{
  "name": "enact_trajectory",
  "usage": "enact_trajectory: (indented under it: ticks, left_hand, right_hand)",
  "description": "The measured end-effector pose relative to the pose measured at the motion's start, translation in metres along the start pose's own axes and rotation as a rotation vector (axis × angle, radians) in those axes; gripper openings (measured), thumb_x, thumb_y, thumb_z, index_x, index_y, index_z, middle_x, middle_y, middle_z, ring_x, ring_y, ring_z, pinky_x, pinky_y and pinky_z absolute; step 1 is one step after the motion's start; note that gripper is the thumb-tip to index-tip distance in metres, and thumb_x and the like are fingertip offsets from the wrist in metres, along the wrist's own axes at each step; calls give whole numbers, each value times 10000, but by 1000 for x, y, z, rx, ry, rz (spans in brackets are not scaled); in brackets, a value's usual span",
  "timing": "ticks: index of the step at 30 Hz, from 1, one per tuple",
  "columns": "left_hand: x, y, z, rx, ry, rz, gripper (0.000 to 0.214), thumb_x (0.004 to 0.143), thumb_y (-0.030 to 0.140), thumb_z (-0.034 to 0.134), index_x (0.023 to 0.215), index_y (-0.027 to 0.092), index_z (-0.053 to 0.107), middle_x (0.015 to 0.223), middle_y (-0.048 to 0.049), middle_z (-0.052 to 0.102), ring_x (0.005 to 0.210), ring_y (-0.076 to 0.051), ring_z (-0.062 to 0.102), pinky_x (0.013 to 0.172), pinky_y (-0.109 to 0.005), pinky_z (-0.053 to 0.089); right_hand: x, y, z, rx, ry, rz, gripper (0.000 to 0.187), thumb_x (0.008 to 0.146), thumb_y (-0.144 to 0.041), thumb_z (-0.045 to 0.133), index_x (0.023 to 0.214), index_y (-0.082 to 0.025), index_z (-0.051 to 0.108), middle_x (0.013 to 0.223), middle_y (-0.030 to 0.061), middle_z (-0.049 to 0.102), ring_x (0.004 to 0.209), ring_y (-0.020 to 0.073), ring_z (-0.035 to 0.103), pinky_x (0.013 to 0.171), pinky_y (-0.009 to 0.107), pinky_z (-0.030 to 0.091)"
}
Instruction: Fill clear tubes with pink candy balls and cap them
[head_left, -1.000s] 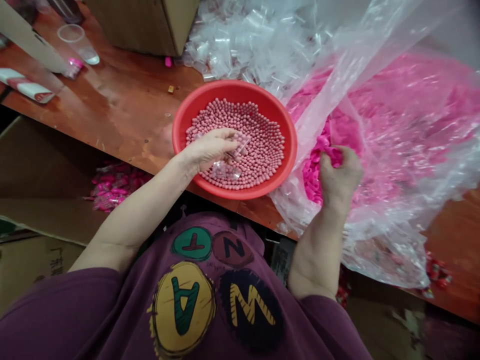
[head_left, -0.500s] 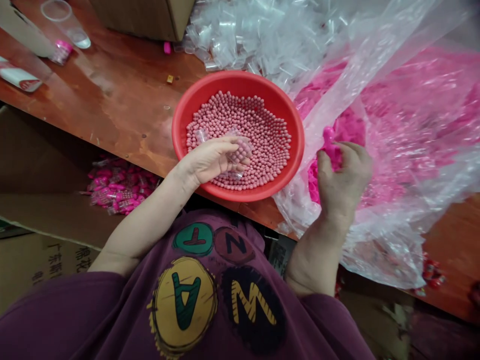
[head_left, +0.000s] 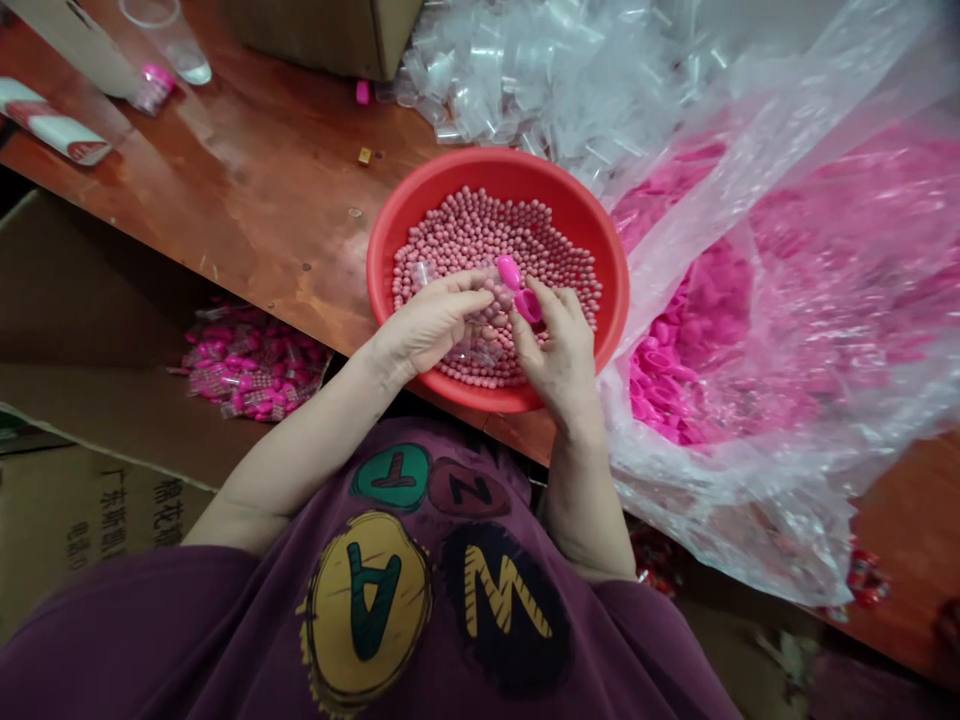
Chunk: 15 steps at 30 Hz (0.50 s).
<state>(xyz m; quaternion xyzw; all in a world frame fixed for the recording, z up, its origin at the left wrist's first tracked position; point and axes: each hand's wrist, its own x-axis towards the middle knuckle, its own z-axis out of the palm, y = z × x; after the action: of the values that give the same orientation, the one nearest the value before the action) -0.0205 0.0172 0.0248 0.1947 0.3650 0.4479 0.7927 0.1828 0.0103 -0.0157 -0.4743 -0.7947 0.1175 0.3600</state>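
Wooden bench (head_left: 247, 200), right hand (head_left: 559, 355) now over basin (head_left: 495, 165)

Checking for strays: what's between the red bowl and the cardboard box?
Head view: a small gold piece and a pink piece on the wooden bench.

The left hand (head_left: 431, 325) curls palm down, reaching in from the near left. The right hand (head_left: 555, 350) pinches closed just beside it.

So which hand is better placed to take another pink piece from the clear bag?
Probably the right hand, nearer the clear bag, though holding a pink piece; the left hand holds a clear sleeve over the red basin.
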Motion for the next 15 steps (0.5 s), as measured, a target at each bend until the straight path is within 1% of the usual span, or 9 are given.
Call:
enact_trajectory:
  ticks: [4,6,8,10,12,13,15]
  left_hand:
    - [0,0,0,5,-41,-2,134,998,59,663,1034,147,757,919,-10,736,777,-116,686,748,-245,580]
    - [0,0,0,12,-44,-2,174,960,22,656,1030,143,758,919,-9,732,786,-120,695,735,-246,584]
    - [0,-1,1,18,-28,14,259,906,-37,628,1039,141,761,903,-4,725,802,-119,702,722,-231,578]
    - [0,-1,1,27,-17,31,302,878,-60,611,1048,138,763,892,-4,721,810,-118,704,714,-218,573]
    - [0,0,2,27,-15,35,273,894,-39,624,1057,133,760,910,-11,729,812,-118,705,705,-215,576]
    - [0,0,3,23,-9,32,264,898,-31,629,1062,131,758,922,-15,734,813,-119,706,698,-214,575]
    - [0,0,2,11,6,26,307,874,-48,616,1082,130,755,947,-19,743,823,-117,708,698,-212,581]
  right_hand:
    - [3,4,-1,70,4,16,464,1092,-336,622,1553,-292,653,1270,95,773,1109,286,745,1009,541,672]
    - [4,3,0,124,21,32,451,1097,-351,630,1544,-306,667,1254,82,778,1102,276,748,1002,530,677]
    - [5,0,1,187,34,38,445,1105,-364,636,1545,-321,675,1255,79,770,1110,274,747,1003,528,679]
    - [6,-3,0,234,7,44,449,1121,-386,627,1566,-342,665,1298,86,757,1148,285,745,1035,548,672]
    - [6,-4,0,245,-18,45,454,1141,-408,604,1591,-367,645,1330,85,746,1176,293,743,1070,567,663]
    - [5,-4,-1,241,-6,44,455,1149,-411,593,1601,-377,634,1326,82,741,1177,292,743,1078,570,661]
    - [6,-2,0,219,77,27,452,1156,-393,584,1606,-383,626,1303,79,730,1171,289,741,1076,568,664]
